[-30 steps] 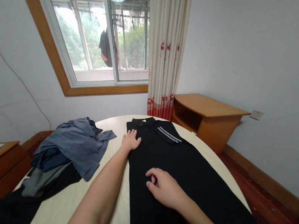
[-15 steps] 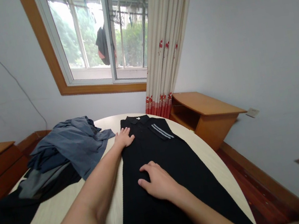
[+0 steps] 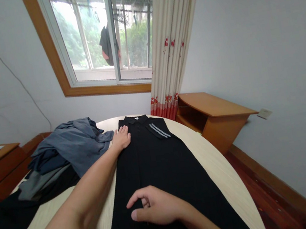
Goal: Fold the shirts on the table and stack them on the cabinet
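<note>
A black polo shirt [image 3: 160, 160] lies spread on the pale round table [image 3: 205, 148], its collar at the far edge. One sleeve with two grey stripes is folded in over the chest on the right. My left hand [image 3: 121, 138] rests flat on the shirt's upper left edge, fingers spread. Nearer to me, my right hand [image 3: 156, 205] is over the lower part of the shirt, index finger and thumb apart, the other fingers curled, nothing between them. Whether it touches the cloth is unclear.
A heap of grey, navy and black clothes [image 3: 72, 143] lies on the left of the table. Beyond the right edge stands a wooden cabinet [image 3: 212, 104]. A wooden drawer unit [image 3: 0, 167] is at the left. A curtain [image 3: 171, 49] hangs beside the window.
My right hand has moved toward me and slightly left over the shirt. The shirt and my left hand have shifted a little to the left together.
</note>
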Demonstrator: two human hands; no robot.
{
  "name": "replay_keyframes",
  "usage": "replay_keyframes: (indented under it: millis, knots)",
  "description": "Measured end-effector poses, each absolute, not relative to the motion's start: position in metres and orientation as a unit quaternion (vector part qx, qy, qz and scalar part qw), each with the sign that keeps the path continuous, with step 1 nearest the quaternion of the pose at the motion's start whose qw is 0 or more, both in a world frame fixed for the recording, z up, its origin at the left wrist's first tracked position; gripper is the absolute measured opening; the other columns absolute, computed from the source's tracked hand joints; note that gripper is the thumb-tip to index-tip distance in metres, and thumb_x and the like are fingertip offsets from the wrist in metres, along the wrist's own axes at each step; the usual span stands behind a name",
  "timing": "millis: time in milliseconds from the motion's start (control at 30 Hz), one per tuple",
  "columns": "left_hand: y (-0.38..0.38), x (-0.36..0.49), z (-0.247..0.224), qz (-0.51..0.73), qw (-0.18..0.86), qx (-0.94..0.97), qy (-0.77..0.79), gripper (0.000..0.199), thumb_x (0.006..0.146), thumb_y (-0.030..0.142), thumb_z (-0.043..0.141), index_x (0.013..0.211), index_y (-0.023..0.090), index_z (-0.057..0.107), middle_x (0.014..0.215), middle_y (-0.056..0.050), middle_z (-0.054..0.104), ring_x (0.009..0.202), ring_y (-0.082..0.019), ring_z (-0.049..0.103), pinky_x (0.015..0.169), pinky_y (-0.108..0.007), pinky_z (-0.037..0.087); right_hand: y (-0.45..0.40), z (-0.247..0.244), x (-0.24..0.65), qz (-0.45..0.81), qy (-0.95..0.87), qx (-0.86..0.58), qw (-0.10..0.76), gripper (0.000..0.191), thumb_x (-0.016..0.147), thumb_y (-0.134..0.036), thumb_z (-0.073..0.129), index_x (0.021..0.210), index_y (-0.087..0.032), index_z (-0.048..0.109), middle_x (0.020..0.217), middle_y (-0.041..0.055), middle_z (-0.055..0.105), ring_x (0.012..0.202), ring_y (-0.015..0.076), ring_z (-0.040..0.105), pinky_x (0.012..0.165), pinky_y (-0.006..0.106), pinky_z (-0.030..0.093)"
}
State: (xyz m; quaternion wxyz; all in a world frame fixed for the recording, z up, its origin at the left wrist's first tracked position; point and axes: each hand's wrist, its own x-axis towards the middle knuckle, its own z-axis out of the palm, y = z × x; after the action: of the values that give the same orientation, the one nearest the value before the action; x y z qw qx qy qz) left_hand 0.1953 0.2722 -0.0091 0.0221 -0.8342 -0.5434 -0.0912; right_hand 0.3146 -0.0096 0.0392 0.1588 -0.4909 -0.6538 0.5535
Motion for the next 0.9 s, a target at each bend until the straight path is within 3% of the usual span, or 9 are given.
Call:
replay_keyframes:
  millis: [267,433,633,700,767,833,900]
  knots:
    - [0.151,0.16,-0.025,-0.076,-0.015,-0.887,-0.455,0.061,0.101,0.044,0.025,0.153,0.012,0.034,0.162,-0.012,0.026,0.151,-0.025,0.021,0.121,-0.044,0.019,-0.016,0.034,0.32,0.662,-0.626,-0.408,0.062,0.028,0.085,-0.019,0.067,0.112,-0.016,0.067,0.055,-0.0078,0.059,0.045,0.0061,0.057,0.047,0.013,0.044]
    - [0.084,0.133,-0.023,-0.065,-0.056,-0.897,-0.433,0.064,0.101,0.049,0.027,0.154,0.014,0.031,0.163,-0.011,0.021,0.152,-0.025,0.015,0.121,-0.047,0.019,-0.019,0.037,0.321,0.689,-0.624,-0.364,0.057,0.022,0.085,-0.024,0.069,0.104,-0.014,0.065,0.055,-0.0065,0.062,0.049,0.0073,0.063,0.048,0.012,0.043]
    - [0.016,0.117,-0.012,-0.044,-0.086,-0.927,-0.362,0.066,0.1,0.049,0.032,0.155,0.013,0.027,0.163,-0.014,0.017,0.152,-0.027,0.011,0.122,-0.051,0.016,-0.021,0.049,0.333,0.739,-0.602,-0.3,-0.033,0.052,0.074,-0.049,0.077,0.109,-0.015,0.06,0.07,-0.0003,0.07,0.051,0.011,0.066,0.045,0.014,0.04]
    - [-0.007,0.112,-0.009,-0.036,-0.1,-0.938,-0.33,0.068,0.1,0.049,0.036,0.156,0.013,0.025,0.163,-0.014,0.016,0.152,-0.028,0.01,0.122,-0.052,0.016,-0.016,0.047,0.34,0.721,-0.608,-0.328,0.053,0.057,0.072,-0.056,0.076,0.109,-0.014,0.06,0.067,-0.0009,0.069,0.044,0.009,0.06,0.039,0.014,0.032]
    - [-0.027,0.108,-0.005,-0.032,-0.115,-0.949,-0.293,0.07,0.099,0.048,0.039,0.157,0.013,0.024,0.163,-0.014,0.016,0.152,-0.029,0.011,0.122,-0.052,0.016,-0.008,0.039,0.347,0.656,-0.608,-0.394,0.211,0.056,0.074,-0.059,0.071,0.107,-0.014,0.059,0.06,-0.0044,0.064,0.036,0.0061,0.05,0.037,0.015,0.025]
    - [-0.041,0.106,0.001,-0.031,-0.128,-0.958,-0.254,0.07,0.098,0.046,0.042,0.156,0.013,0.025,0.163,-0.015,0.017,0.151,-0.031,0.013,0.122,-0.051,0.018,0.001,0.028,0.35,0.566,-0.596,-0.458,0.337,0.053,0.077,-0.059,0.067,0.104,-0.015,0.059,0.06,-0.006,0.06,0.036,0.0055,0.045,0.039,0.017,0.027]
    - [-0.043,0.107,0.01,-0.039,-0.141,-0.965,-0.217,0.064,0.098,0.045,0.043,0.154,0.014,0.033,0.161,-0.014,0.025,0.15,-0.031,0.022,0.122,-0.049,0.022,0.009,0.018,0.349,0.479,-0.598,-0.507,0.394,0.046,0.08,-0.056,0.063,0.1,-0.015,0.06,0.063,-0.0046,0.06,0.042,0.0072,0.048,0.044,0.02,0.035]
